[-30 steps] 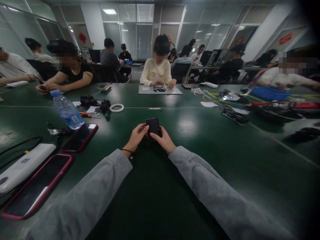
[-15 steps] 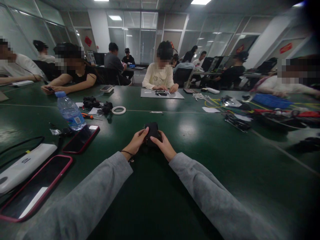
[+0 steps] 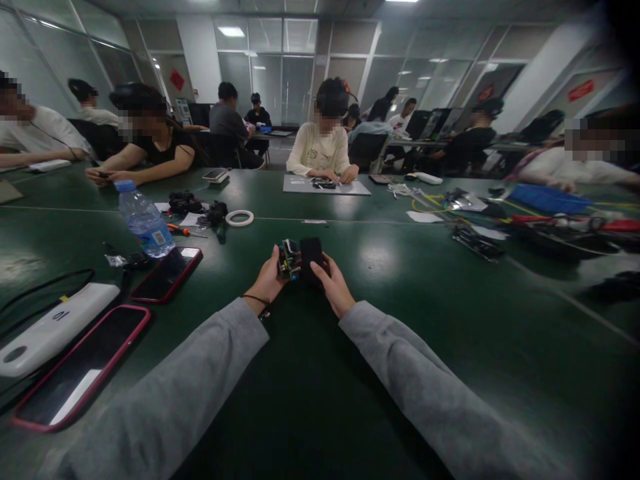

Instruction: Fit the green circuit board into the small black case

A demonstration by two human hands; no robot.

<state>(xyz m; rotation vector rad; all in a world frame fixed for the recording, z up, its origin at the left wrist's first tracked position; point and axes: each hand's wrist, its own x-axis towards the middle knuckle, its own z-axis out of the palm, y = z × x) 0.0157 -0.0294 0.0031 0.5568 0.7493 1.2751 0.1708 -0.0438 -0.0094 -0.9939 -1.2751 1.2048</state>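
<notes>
My left hand [image 3: 269, 277] is closed around a small circuit board assembly [image 3: 289, 260], with green board and metal parts showing. Right beside it, my right hand [image 3: 336, 283] grips a black plastic cover [image 3: 311, 257], its thumb lying across the near face. The board and the cover are side by side above the table; whether their edges touch, I cannot tell. My fingers behind both parts are hidden.
On the left lie two phones [image 3: 167, 275], a white power bank-like device [image 3: 60, 327] with a black cable, and a water bottle [image 3: 145, 223]. Beyond are a tape roll [image 3: 239, 219] and an orange screwdriver [image 3: 186, 231]. A person [image 3: 323, 147] sits opposite; cables and a blue tray [image 3: 547, 199] lie right.
The black cover has come away from the circuit board, which was hidden before. My left hand now holds the board at the left, my right hand the cover at the right.
</notes>
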